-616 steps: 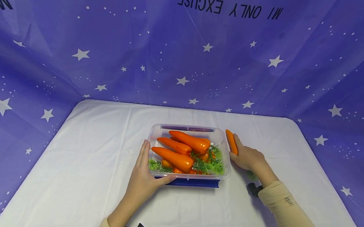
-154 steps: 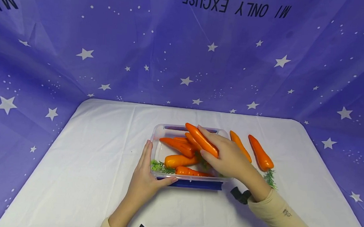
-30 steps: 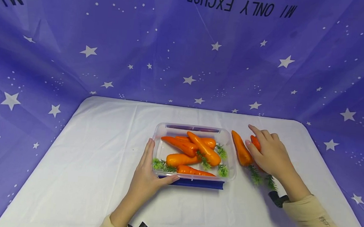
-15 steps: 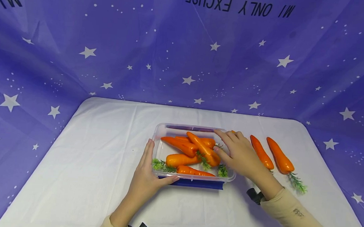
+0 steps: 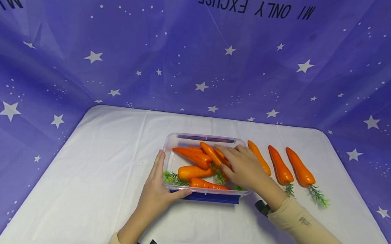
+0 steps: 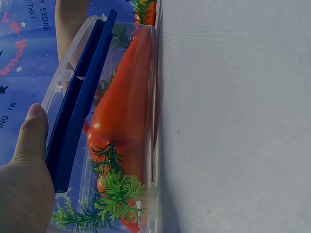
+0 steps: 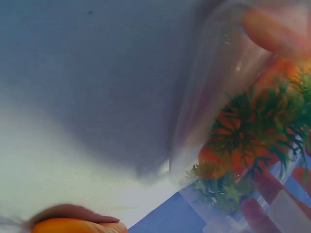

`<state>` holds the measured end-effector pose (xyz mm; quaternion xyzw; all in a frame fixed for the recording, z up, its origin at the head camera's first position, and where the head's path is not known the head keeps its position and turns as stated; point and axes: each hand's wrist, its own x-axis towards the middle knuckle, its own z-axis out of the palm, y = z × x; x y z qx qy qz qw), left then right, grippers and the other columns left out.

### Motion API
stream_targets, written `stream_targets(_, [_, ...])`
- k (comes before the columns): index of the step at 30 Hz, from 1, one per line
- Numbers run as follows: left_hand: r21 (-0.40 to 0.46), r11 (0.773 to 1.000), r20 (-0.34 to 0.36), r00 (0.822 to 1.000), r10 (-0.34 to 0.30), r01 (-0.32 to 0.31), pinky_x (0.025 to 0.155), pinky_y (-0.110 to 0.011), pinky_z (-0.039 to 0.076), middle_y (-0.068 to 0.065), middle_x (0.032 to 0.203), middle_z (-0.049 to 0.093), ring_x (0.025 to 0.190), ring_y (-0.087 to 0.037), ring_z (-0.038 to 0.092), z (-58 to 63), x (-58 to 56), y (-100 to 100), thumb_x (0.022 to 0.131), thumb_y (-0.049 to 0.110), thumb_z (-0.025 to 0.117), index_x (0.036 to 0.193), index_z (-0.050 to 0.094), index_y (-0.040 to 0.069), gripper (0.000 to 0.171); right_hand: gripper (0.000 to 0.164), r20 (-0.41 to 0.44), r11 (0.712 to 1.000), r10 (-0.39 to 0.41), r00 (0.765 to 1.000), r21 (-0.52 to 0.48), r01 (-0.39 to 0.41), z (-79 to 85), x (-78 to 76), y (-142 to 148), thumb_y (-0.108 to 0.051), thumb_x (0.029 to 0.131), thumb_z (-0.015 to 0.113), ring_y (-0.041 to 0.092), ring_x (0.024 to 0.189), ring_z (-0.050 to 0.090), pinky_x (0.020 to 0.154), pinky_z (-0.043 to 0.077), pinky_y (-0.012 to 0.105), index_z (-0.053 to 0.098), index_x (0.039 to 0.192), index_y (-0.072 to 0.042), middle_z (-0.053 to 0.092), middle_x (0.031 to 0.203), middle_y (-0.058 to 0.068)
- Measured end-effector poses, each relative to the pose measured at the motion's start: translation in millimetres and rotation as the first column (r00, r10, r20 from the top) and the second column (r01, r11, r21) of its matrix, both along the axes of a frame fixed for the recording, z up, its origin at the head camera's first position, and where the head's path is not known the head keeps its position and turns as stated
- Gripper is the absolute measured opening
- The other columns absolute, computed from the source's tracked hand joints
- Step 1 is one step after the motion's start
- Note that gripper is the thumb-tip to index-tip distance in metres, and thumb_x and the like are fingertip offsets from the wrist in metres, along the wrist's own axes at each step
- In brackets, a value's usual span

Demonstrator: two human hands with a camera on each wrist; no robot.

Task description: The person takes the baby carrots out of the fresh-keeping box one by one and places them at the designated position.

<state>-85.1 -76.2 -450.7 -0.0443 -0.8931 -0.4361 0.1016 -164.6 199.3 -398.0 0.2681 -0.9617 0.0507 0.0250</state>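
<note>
In the head view a clear plastic box [image 5: 177, 137] with blue clasps holds several orange toy carrots with green tops. At its near left corner my left hand [image 5: 155, 194] rests with straight fingers along the left wall and the thumb along the front rim. The left wrist view shows the left thumb [image 6: 34, 133] at the blue clasp [image 6: 80, 107]. Inside the box, my right hand [image 5: 246, 168] has thumb and fingers about a carrot [image 5: 210, 152], whose thick end they cover. The right wrist view catches the right fingers [image 7: 265, 182] blurred, near green tops [image 7: 252, 126].
Right of the box three carrots lie side by side on the white cloth: a nearer one [image 5: 258, 157], a middle one [image 5: 280, 166] and an outer one [image 5: 300, 167]. A purple star-print curtain [image 5: 199, 62] stands behind the table [image 5: 113, 150].
My right hand has placed a carrot on the cloth at the far right, then come back left and down into the box. The left hand has stayed at the box corner.
</note>
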Motion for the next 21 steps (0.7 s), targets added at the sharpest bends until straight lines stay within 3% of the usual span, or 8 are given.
stream_targets(7, [0.005,1.000,0.017,1.000,-0.003,0.003,0.117,-0.054,0.033,-0.007,0.167,0.016,0.151,-0.028,0.025,0.0,0.1,0,0.059,0.071,0.082,0.161,0.011,0.016,0.136,0.064,0.050,0.999,-0.030,0.998,0.035,0.028,-0.9,-0.6,-4,-0.040,0.095,0.060,0.023,0.095,0.051,0.087,0.045,0.042,0.038,0.153,-0.027,0.067,0.124,0.003])
stream_targets(16, [0.000,1.000,0.019,1.000,0.004,-0.004,0.117,-0.053,0.033,-0.006,0.167,0.016,0.151,-0.028,0.026,-1.2,0.0,0,0.059,0.072,0.081,0.161,0.011,0.016,0.136,0.073,0.060,0.988,-0.026,0.998,0.151,0.017,-3.9,0.3,-8,-0.051,0.090,0.062,0.032,0.110,0.057,0.098,0.042,0.050,0.037,0.154,-0.028,0.064,0.130,0.006])
stream_targets(21, [0.000,1.000,0.017,1.000,0.004,-0.004,0.117,-0.054,0.033,-0.006,0.167,0.016,0.151,-0.028,0.026,-1.6,-0.2,0,0.059,0.072,0.081,0.161,0.011,0.016,0.136,0.075,0.065,0.979,-0.028,0.998,0.205,0.014,-4.6,-0.1,-12,-0.054,0.088,0.062,0.031,0.106,0.058,0.095,0.042,0.049,0.035,0.155,-0.032,0.070,0.117,0.007])
